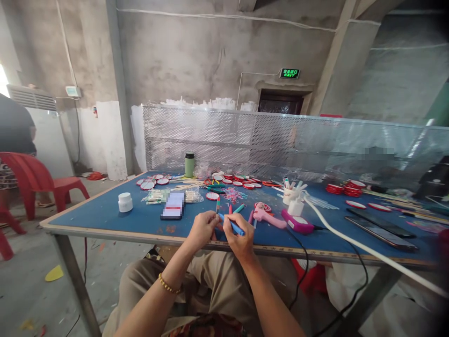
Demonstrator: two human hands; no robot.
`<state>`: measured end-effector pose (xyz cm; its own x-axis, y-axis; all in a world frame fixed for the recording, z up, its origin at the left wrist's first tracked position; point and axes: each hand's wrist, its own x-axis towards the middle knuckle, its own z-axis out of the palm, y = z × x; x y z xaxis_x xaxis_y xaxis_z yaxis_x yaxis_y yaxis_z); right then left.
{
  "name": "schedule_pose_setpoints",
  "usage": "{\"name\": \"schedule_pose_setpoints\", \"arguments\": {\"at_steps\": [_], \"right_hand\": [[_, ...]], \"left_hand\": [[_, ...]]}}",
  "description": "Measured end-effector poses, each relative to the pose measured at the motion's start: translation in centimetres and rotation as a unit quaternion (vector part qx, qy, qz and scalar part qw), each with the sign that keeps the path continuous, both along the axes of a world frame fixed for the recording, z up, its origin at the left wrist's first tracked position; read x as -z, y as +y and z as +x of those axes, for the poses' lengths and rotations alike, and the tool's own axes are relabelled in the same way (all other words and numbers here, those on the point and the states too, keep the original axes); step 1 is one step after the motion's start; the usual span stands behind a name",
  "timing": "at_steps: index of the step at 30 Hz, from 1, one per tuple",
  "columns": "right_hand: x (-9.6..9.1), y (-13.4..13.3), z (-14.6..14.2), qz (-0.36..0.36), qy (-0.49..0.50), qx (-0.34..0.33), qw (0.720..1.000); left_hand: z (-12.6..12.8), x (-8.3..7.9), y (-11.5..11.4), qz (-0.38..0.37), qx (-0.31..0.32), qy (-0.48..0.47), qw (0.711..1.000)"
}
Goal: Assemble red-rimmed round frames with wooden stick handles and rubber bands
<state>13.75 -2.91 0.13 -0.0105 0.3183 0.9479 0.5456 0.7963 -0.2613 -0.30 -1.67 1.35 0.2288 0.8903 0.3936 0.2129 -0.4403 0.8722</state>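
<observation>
My left hand [202, 228] is closed in a pinch on a thin striped stick [218, 204] that points up over the near edge of the blue table [105, 213]. A gold bracelet circles that wrist. My right hand [240, 236] is closed around a blue pen-like tool [232, 225], and its tip meets the stick between the two hands. Loose coloured sticks [239, 208] lie just beyond my fingers. A pink glue gun [267, 215] rests to the right of my right hand.
Red-rimmed round discs [242, 181] are spread across the table's far side before a perforated metal screen [280, 140]. A white jar [125, 202], a green bottle [189, 164], two phones [380, 228] and a white cable [351, 236] lie around. Red plastic chairs [38, 180] and another person stand at the left.
</observation>
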Motion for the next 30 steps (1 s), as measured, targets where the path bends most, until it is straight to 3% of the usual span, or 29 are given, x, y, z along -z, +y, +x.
{"name": "schedule_pose_setpoints", "arguments": {"at_steps": [30], "right_hand": [[-0.1, 0.37, -0.02, 0.009, 0.003, 0.018, 1.0]], "left_hand": [[0.15, 0.5, 0.43, 0.008, 0.013, -0.014, 1.0]]}}
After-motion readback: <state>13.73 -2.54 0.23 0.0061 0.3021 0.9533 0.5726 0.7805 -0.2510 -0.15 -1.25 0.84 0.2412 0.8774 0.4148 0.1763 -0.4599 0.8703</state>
